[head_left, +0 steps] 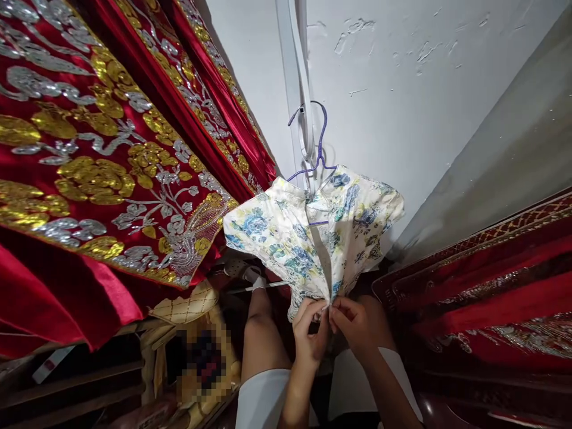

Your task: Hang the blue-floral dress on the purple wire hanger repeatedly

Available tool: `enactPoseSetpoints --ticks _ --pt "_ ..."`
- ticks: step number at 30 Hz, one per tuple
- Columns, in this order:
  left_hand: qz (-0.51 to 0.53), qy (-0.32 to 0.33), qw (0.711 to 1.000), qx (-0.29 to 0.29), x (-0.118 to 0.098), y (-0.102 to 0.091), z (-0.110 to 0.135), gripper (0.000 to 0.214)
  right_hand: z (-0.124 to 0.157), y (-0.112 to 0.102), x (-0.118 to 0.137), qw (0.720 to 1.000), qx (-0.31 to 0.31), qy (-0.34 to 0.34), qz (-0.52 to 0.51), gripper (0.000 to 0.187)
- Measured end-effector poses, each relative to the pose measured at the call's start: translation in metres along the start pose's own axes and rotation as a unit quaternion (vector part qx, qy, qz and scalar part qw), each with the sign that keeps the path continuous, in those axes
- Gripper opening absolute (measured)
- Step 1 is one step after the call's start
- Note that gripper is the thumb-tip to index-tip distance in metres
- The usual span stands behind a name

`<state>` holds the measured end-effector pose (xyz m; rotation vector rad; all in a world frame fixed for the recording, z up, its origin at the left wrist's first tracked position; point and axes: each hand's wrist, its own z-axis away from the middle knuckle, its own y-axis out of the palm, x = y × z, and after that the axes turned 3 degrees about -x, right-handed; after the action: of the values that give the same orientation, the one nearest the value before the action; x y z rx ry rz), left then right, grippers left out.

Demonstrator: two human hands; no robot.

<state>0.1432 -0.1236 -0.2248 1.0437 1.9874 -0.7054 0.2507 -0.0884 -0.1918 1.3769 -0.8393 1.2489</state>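
Head view: a short-sleeved blouse, white with blue flowers and yellow touches (286, 238), is hanging in front of the person, its collar up on a purple hanger (322, 132) whose hook is curving around a pale strap (305, 89) against a whitish wall (384, 77). Front is gaping in a narrow V below the collar, the two edges converging low down at the fingers. Left hand (309, 326) is pinching one front edge, thumb and fingers closed on the fabric; right hand (351, 319) is pinching the other edge just beside it, fingertips nearly meeting. Any button there is too small to make out. Red cloth with gold and silver sequin flowers (147, 155) is draping at left, above a wooden frame (149, 363); more red, trimmed fabric (500, 298) is lying at right. Pale shorts (266, 399) are showing below the hands.
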Motion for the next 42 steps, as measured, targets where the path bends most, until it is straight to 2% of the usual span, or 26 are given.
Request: enactPoseSetpoints --ticks 4,11,14,18,21,25,31,33,35,39,41,42 --pt "0.009 0.003 1.0 -0.001 -0.001 0.007 0.001 0.029 0.001 -0.009 -0.002 1.0 0.003 -0.01 0.0 0.031" --pt "0.005 -0.015 0.999 -0.031 -0.004 0.012 -0.001 0.026 0.002 -0.016 -0.003 0.997 0.034 -0.03 0.065 0.031" --pt "0.009 -0.019 0.999 -0.032 -0.005 0.016 0.001 0.022 0.002 -0.016 0.002 0.998 0.038 -0.025 0.05 0.034" --pt "0.001 -0.032 0.999 -0.043 0.0 0.021 0.005 0.016 -0.001 -0.012 0.012 1.0 0.013 0.001 0.015 0.037" --pt "-0.024 -0.043 0.998 -0.034 0.013 0.026 0.007 0.017 -0.009 -0.007 0.023 1.0 -0.021 -0.001 0.004 0.035" --pt "-0.046 -0.054 0.997 -0.019 0.033 0.03 0.004 0.019 -0.034 0.001 0.058 0.998 -0.038 -0.044 -0.006 0.031" --pt "-0.038 -0.018 0.999 0.018 0.042 0.035 -0.008 0.019 -0.093 0.023 0.15 0.992 -0.036 -0.117 -0.007 0.022" --pt "-0.042 0.005 0.998 0.046 0.042 0.033 -0.014 0.02 -0.106 0.029 0.172 0.99 -0.045 -0.133 -0.019 0.024" --pt "-0.049 0.02 0.995 0.079 0.04 0.027 -0.022 0.021 -0.111 0.033 0.182 0.988 -0.046 -0.144 -0.021 0.026" --pt "-0.055 0.035 0.985 0.16 0.02 0.008 -0.056 0.02 -0.1 0.034 0.174 0.984 -0.026 -0.179 0.0 0.022" --pt "-0.05 0.066 0.986 0.145 -0.002 -0.001 -0.085 0.023 -0.092 0.034 0.166 0.981 -0.022 -0.19 0.005 0.019" --pt "-0.045 0.085 0.99 0.104 -0.016 -0.003 -0.103 0.026 -0.09 0.034 0.164 0.981 -0.024 -0.19 0.005 0.019"
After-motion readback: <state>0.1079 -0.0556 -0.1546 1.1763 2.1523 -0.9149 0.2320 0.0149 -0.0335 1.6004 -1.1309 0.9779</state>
